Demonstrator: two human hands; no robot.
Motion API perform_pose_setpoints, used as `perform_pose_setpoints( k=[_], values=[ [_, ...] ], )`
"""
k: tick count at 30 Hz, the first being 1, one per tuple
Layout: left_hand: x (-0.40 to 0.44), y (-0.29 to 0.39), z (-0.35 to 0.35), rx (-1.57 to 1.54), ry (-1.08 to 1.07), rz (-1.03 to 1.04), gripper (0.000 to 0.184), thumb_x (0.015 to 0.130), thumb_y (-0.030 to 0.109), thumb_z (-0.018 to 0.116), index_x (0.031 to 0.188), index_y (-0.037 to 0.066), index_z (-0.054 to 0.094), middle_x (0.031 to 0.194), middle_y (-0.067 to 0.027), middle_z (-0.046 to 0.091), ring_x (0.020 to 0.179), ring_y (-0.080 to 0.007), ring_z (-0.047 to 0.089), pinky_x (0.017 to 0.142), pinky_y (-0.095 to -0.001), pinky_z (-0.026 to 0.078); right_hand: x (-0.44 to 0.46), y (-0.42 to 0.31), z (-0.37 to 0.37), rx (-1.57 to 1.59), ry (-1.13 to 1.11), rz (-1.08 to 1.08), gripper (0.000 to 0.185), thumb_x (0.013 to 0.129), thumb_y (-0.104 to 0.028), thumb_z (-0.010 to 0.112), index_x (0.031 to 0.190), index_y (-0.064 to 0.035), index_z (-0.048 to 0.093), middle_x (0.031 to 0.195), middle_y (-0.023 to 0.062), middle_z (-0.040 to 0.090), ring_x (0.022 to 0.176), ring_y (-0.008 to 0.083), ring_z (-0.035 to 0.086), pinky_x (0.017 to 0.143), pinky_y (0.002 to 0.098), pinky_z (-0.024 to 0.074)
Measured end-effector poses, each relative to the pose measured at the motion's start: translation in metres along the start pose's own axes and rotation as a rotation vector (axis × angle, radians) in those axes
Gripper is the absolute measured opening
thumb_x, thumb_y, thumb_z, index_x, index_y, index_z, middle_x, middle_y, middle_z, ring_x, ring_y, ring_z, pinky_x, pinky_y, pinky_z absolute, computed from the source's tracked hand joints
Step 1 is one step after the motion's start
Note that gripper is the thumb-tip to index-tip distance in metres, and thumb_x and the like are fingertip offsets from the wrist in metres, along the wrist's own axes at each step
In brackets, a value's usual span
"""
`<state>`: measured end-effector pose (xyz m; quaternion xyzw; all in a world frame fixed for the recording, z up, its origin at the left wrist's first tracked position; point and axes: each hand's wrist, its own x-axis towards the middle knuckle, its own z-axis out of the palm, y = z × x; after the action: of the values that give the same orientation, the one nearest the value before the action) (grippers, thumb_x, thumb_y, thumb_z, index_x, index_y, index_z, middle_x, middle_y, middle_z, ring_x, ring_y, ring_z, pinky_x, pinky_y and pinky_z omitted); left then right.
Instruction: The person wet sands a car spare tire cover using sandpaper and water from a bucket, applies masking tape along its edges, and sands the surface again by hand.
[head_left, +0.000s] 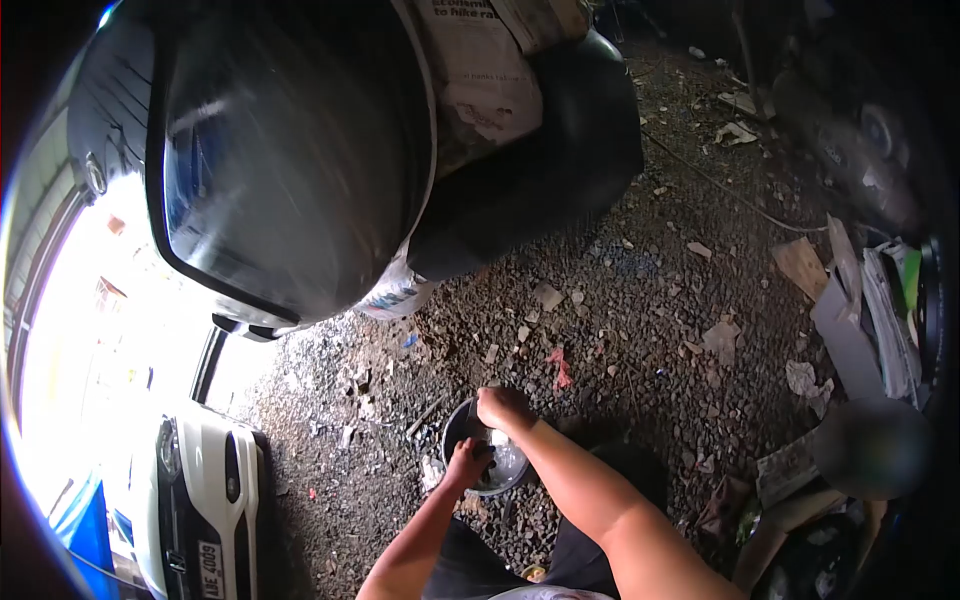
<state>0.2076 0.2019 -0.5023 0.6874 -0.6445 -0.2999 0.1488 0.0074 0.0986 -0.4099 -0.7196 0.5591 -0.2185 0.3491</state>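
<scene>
A round dark-rimmed basin (513, 480) with greyish, shiny contents stands on the gravel between my knees. My left hand (467, 464) is inside its left part, fingers curled beside a small dark thing that is too small to make out. My right hand (504, 408) is closed at the basin's upper rim, higher than my left. What it holds, if anything, is hidden by the fingers. A pale patch shows in the basin between my two hands.
Gravel ground (620, 350) with paper scraps and a red scrap (560, 368) surrounds the basin. A large dark vehicle part (290, 150) bears newspapers (485, 90). A white car front (205, 500) is lower left. Flattened cardboard (845, 335) lies right; another person's arm (790, 525) shows lower right.
</scene>
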Motion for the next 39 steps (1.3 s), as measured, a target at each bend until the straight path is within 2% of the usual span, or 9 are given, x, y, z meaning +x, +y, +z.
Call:
perform_pose_setpoints(
  k=[5, 12, 16, 19, 21, 26, 30, 32, 39],
  values=[
    [-0.029, -0.030, 0.052, 0.190, -0.023, 0.166, 0.037, 0.084, 0.026, 0.074, 0.115, 0.008, 0.067, 0.125, -0.0219, 0.060, 0.113, -0.0409, 0.060, 0.098, -0.0450, 0.051, -0.003, 0.015, -0.056, 0.058, 0.192, -0.145, 0.020, 0.086, -0.026, 0.066, 0.094, -0.0079, 0.072, 0.096, 0.0180, 0.070, 0.092, 0.0379, 0.068, 0.084, 0.0488, 0.0532],
    [-0.061, 0.013, 0.046, 0.524, -0.269, 0.104, 0.071, 0.094, 0.060, 0.051, 0.150, 0.019, 0.040, 0.161, -0.0204, 0.023, 0.150, -0.0394, 0.017, 0.120, -0.0536, 0.017, -0.075, 0.052, -0.210, 0.295, 0.458, -0.013, 0.048, 0.082, -0.024, 0.080, 0.118, -0.0019, 0.057, 0.091, 0.0150, 0.069, 0.082, 0.0302, 0.069, 0.075, 0.0395, 0.0536],
    [-0.059, -0.005, 0.057, 0.693, -0.347, 0.047, 0.079, 0.089, 0.060, 0.058, 0.155, 0.024, 0.033, 0.165, -0.0216, 0.008, 0.151, -0.0451, -0.004, 0.120, -0.0599, 0.002, -0.151, 0.188, -0.174, 1.323, 0.441, 0.262, 0.044, 0.085, -0.020, 0.075, 0.123, -0.0060, 0.059, 0.096, 0.0061, 0.068, 0.084, 0.0187, 0.065, 0.075, 0.0322, 0.0517],
    [-0.056, -0.003, 0.058, 0.749, -0.346, 0.030, 0.083, 0.087, 0.059, 0.062, 0.156, 0.026, 0.031, 0.166, -0.0210, 0.004, 0.151, -0.0464, -0.008, 0.119, -0.0621, 0.000, -0.250, 0.444, -0.009, -0.554, 0.197, 0.775, 0.049, 0.098, -0.041, 0.043, 0.131, -0.0075, 0.056, 0.133, 0.0211, 0.060, 0.126, 0.0345, 0.057, 0.100, 0.0524, 0.0439],
    [-0.051, 0.007, 0.052, 0.647, -0.313, -0.004, 0.092, 0.084, 0.066, 0.061, 0.157, 0.019, 0.030, 0.164, -0.0248, 0.005, 0.151, -0.0472, -0.006, 0.119, -0.0610, -0.001, -0.279, 0.403, -0.013, -0.275, 0.430, 0.902, 0.044, 0.094, -0.031, 0.050, 0.130, -0.0068, 0.058, 0.132, 0.0202, 0.060, 0.123, 0.0347, 0.058, 0.100, 0.0489, 0.0445],
    [-0.050, 0.026, 0.056, 0.228, 0.012, 0.085, 0.094, 0.083, 0.059, 0.068, 0.153, 0.008, 0.032, 0.160, -0.0287, 0.017, 0.147, -0.0474, 0.014, 0.120, -0.0540, 0.015, -0.172, 0.230, -0.108, 0.406, 0.708, 0.369, 0.037, 0.086, -0.013, 0.063, 0.122, -0.0016, 0.061, 0.124, 0.0215, 0.063, 0.116, 0.0361, 0.060, 0.101, 0.0420, 0.0459],
    [-0.055, 0.109, 0.019, 0.026, 0.346, 0.347, 0.081, 0.083, 0.032, 0.075, 0.149, 0.007, 0.035, 0.151, -0.0251, 0.032, 0.137, -0.0459, 0.033, 0.114, -0.0534, 0.031, -0.093, 0.115, -0.099, 0.412, 0.514, 0.075, 0.024, 0.085, -0.013, 0.064, 0.105, -0.0015, 0.070, 0.094, 0.0121, 0.069, 0.090, 0.0233, 0.067, 0.085, 0.0372, 0.0533],
    [-0.059, 0.139, -0.003, -0.032, 0.384, 0.442, 0.080, 0.084, 0.028, 0.074, 0.150, 0.008, 0.033, 0.150, -0.0243, 0.033, 0.136, -0.0458, 0.034, 0.114, -0.0529, 0.031, -0.090, 0.048, -0.073, 0.587, 0.150, 0.278, 0.033, 0.095, -0.035, 0.060, 0.100, -0.0046, 0.072, 0.087, 0.0066, 0.068, 0.072, 0.0162, 0.064, 0.056, 0.0325, 0.0554],
    [-0.066, 0.106, -0.010, -0.157, 0.461, 0.035, 0.021, 0.091, 0.019, 0.062, 0.107, 0.012, 0.073, 0.092, -0.0071, 0.071, 0.083, -0.0295, 0.067, 0.073, -0.0389, 0.050, -0.093, 0.036, 0.021, 1.059, -0.242, 0.425, 0.062, 0.097, -0.057, 0.053, 0.136, -0.0097, 0.053, 0.112, 0.0084, 0.066, 0.088, 0.0162, 0.067, 0.071, 0.0334, 0.0541]
  ],
)
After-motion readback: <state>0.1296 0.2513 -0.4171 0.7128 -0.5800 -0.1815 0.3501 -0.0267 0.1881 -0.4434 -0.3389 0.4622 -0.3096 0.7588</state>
